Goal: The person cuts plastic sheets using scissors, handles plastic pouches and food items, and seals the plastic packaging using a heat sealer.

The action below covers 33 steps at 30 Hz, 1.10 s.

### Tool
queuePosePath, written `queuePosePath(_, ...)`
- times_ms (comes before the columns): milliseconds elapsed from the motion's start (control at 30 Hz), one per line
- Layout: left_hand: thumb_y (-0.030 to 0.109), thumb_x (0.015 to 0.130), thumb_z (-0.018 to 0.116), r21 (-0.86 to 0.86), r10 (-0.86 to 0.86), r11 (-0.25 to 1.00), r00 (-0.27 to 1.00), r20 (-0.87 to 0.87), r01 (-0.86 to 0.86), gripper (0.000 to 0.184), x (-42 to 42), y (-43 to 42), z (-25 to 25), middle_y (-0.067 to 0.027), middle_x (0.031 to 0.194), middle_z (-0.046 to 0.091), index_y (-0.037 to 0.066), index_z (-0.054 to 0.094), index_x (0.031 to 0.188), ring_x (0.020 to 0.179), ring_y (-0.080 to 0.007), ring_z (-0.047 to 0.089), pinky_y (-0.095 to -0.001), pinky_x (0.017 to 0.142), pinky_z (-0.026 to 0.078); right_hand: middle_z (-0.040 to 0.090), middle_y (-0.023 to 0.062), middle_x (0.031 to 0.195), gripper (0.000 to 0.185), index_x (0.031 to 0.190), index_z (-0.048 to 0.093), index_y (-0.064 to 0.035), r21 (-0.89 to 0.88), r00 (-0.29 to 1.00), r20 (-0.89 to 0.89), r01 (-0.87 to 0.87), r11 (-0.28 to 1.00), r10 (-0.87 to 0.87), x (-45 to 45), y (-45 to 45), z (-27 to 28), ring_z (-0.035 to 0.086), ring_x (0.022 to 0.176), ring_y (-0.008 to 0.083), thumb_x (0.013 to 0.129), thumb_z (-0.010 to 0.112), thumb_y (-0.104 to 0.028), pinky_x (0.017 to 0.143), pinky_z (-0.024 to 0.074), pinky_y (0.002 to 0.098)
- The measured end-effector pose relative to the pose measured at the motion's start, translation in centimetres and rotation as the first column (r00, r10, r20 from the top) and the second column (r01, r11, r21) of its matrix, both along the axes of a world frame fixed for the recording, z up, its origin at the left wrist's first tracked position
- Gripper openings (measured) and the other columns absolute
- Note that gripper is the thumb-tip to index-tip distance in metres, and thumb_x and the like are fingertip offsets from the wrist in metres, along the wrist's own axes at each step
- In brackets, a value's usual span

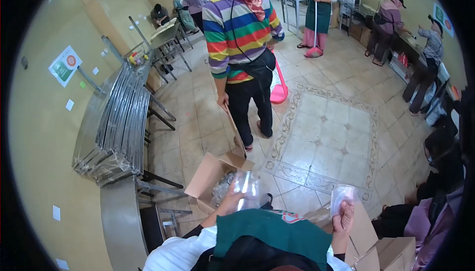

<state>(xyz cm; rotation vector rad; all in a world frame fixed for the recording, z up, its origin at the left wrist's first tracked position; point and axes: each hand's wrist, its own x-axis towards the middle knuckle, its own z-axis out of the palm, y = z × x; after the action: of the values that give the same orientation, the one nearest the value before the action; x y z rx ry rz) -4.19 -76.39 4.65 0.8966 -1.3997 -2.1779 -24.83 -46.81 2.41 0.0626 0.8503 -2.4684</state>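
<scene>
My left hand (pixel 230 200) is wrapped round a clear plastic cup (pixel 248 188), held over an open cardboard box (pixel 200 179). Clear plastic pieces (pixel 221 188) lie inside that box; their exact kind is hard to make out. Out to the right, my right hand (pixel 343 217) grips a clear, thin plastic piece (pixel 342 195), with its fingers folded against the lower part. Whether it is a cup, a lid or a bag I cannot tell. Below and beside this hand is another cardboard box (pixel 363 229).
Shrink-wrapped tabletops or panels (pixel 116 117) lean along the left wall by a grey table (pixel 118 216). A person in a striped shirt (pixel 240 33) stands ahead with a pink dustpan (pixel 279 93). Another person holds a broom (pixel 315 23). Several people are along the right side.
</scene>
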Motion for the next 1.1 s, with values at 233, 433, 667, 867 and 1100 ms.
queuePosePath(233,-0.004,0.078,0.046,-0.156,-0.377,0.909,0.923,0.081,0.385,0.06,-8.3,-9.5,-5.4,0.0023,0.076,0.05,0.013,0.034,0.135,0.055,-0.0044,0.042,-0.0189,0.048,0.033,0.059,0.0063,0.097,0.03,0.106,0.054,-0.0031,0.136,0.998,0.037,0.036,0.99,-0.041,-1.5,-7.5,1.7,0.058,0.088,0.0178,0.077,0.062,-0.007,0.078,0.0486,0.03)
queuePosePath(433,-0.004,0.08,0.043,-0.221,-0.685,0.653,0.69,0.236,0.724,0.058,-21.6,-6.3,-1.7,-0.0049,0.09,0.053,0.01,0.03,0.135,0.065,-0.0089,0.05,-0.0208,0.05,0.04,0.055,0.006,0.082,0.021,0.098,0.053,-0.0023,0.161,0.98,0.161,-0.145,0.976,0.119,-7.3,-12.8,2.2,0.055,0.071,0.0159,0.079,0.063,-0.007,0.063,0.0464,0.0269)
queuePosePath(667,-0.007,0.082,0.048,0.005,-0.828,0.552,0.547,0.126,0.834,0.049,-37.9,-1.0,-3.7,-0.011,0.11,0.054,0.003,0.038,0.13,0.095,-0.0153,0.055,-0.0259,0.081,0.045,0.058,0.0085,0.078,0.019,0.088,0.059,0.0034,0.518,0.969,0.059,0.175,0.837,-0.239,-18.5,-10.9,0.7,0.056,0.066,0.0155,0.069,0.064,0.003,0.056,0.0464,0.0272)
queuePosePath(867,-0.005,0.079,0.042,0.096,-0.902,0.431,0.425,0.079,0.897,0.051,-50.7,6.9,-1.0,-0.0126,0.108,0.054,0.005,0.039,0.128,0.089,-0.0164,0.056,-0.0248,0.074,0.047,0.059,0.0075,0.081,0.022,0.09,0.06,0.003,0.526,0.899,0.011,0.367,0.767,-0.438,-26.8,-2.2,0.8,0.057,0.069,0.0147,0.069,0.065,0.003,0.058,0.0469,0.025)
queuePosePath(1100,-0.006,0.075,0.045,0.094,-0.947,0.315,0.306,0.098,0.944,0.052,-63.2,15.5,0.9,-0.0058,0.095,0.059,0.006,0.046,0.125,0.081,-0.0107,0.056,-0.0219,0.068,0.046,0.059,0.0062,0.08,0.018,0.089,0.059,0.0008,0.507,0.808,0.01,0.504,0.7,-0.589,-36.2,5.4,2.1,0.056,0.065,0.0134,0.072,0.063,0.002,0.059,0.047,0.0254)
